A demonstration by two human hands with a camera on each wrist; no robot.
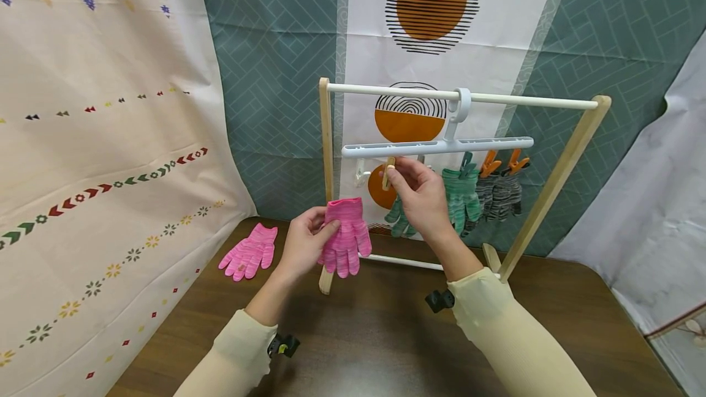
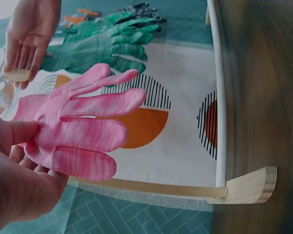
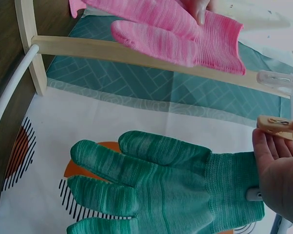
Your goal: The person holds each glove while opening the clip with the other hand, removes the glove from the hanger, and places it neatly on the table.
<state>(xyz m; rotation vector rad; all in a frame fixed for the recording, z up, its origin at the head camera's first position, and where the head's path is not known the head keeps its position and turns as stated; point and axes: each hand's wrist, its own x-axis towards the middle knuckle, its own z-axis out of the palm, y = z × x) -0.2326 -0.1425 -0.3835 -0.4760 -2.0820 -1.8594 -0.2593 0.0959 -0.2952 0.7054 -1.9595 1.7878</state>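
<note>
My left hand holds a pink knit glove near its cuff, thumb on the front, the glove's fingers pointing down. My right hand pinches a tan clothespin just under the bar of a pale grey hanger. To the left of that clothespin hangs a clear clip. A green glove hangs beside my right hand, its cuff held by a grey clip. The right wrist view shows the pink glove's cuff a short way from the tan clothespin.
A second pink glove lies flat on the brown table at the left. The hanger hooks over the white rail of a wooden-legged rack. Dark grey gloves hang from orange clips at the right.
</note>
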